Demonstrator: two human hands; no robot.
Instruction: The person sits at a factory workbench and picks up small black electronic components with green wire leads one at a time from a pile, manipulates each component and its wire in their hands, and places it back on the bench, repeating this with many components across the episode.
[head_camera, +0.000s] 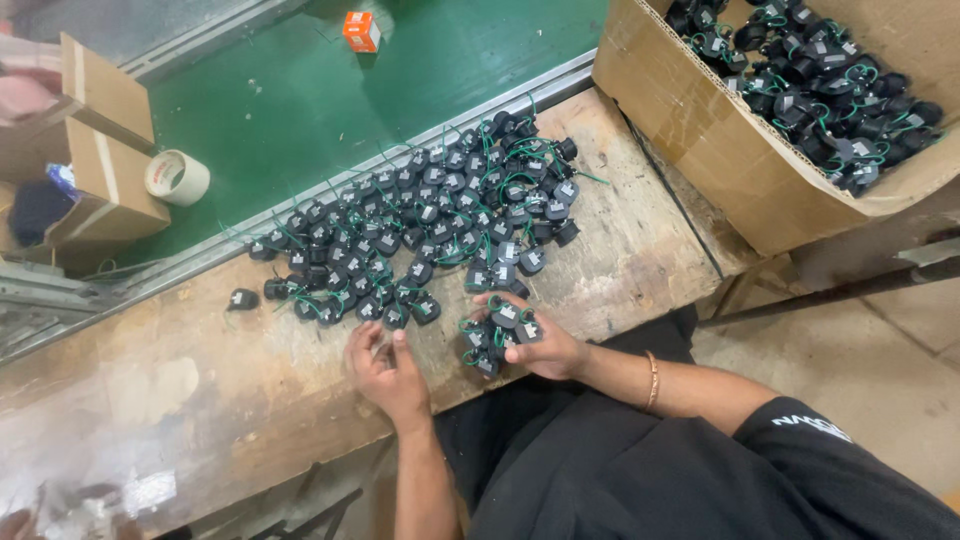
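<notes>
Black components with green wires (420, 225) lie heaped across the wooden counter (620, 250) at frame centre; individual shapes are hard to distinguish. More fill the cardboard box (720, 150) at upper right, cut off by the frame edge. The right hand (545, 345), palm up, is curled around several components. The left hand (388, 370) rests beside the heap, fingertips pinched together; any content is indiscernible.

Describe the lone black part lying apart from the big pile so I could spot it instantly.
Start at the worn wooden bench and find the pile of black parts. Follow it to its left end. The lone part lies just beyond, separated by bare wood, nothing touching it.
</notes>
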